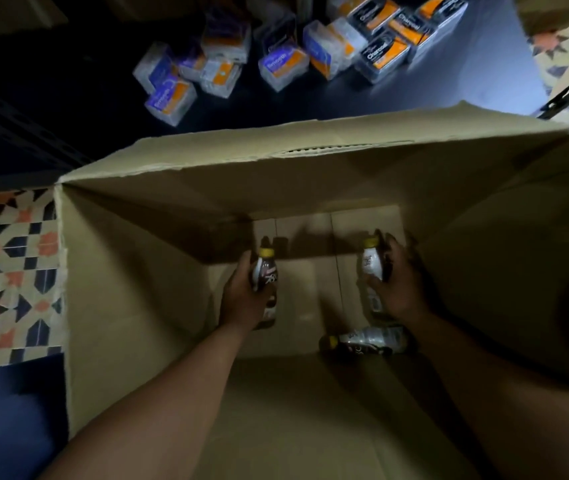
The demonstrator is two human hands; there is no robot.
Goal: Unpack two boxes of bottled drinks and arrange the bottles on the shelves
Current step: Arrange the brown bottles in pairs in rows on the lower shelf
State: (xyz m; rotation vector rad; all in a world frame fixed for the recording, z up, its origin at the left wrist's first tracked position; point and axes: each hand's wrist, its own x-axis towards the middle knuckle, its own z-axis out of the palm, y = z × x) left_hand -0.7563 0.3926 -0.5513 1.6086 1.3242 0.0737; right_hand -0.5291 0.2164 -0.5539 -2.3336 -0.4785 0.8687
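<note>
I am looking straight down into a big open cardboard box (130,289), and both of my arms reach deep inside it. My left hand (240,299) is wrapped around a dark bottle (265,277) with a yellow cap, held upright near the box's left inner wall, above its bottom. My right hand (399,287) grips a second bottle (370,268), also yellow-capped and showing a pale label, toward the right side of the box; its fingers curl around the far side of the bottle. A third bottle (368,341) lies on its side on the box bottom, just below my right hand, its cap pointing left. I cannot tell whether the two held bottles touch the bottom. Beyond the far rim of the box, on a dark surface, a loose cluster of small packs (286,60) in orange, purple and black sits scattered. To the left of the box, patterned floor tiles (6,271) show.
</note>
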